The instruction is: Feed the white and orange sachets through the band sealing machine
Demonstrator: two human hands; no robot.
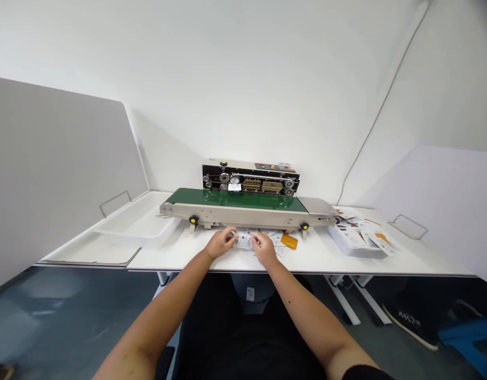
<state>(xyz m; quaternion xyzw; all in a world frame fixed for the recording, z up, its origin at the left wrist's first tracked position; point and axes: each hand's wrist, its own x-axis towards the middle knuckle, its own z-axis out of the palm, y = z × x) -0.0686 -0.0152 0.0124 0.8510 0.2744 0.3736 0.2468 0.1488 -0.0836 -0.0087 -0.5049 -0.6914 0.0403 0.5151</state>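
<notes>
At the front of the white table, my left hand [221, 243] pinches the left edge of a small clear plastic bag with black print [244, 241]. My right hand [264, 247] has its thumb and fingers closed on the bag's right edge. Whatever is inside the bag is too small to make out. Just right of my right hand lies an orange-yellow packet [289, 241], next to several printed pieces [273, 235] partly hidden by my hand. Right behind both hands stands a band sealing machine with a green conveyor belt [243, 198].
A white tray [164, 237] stands left of the machine. To the right, a white bin [346, 244] is heaped with printed packets [370, 235]. Grey partitions [61, 158] flank the table [180, 259], and a cable [380, 113] runs down the wall.
</notes>
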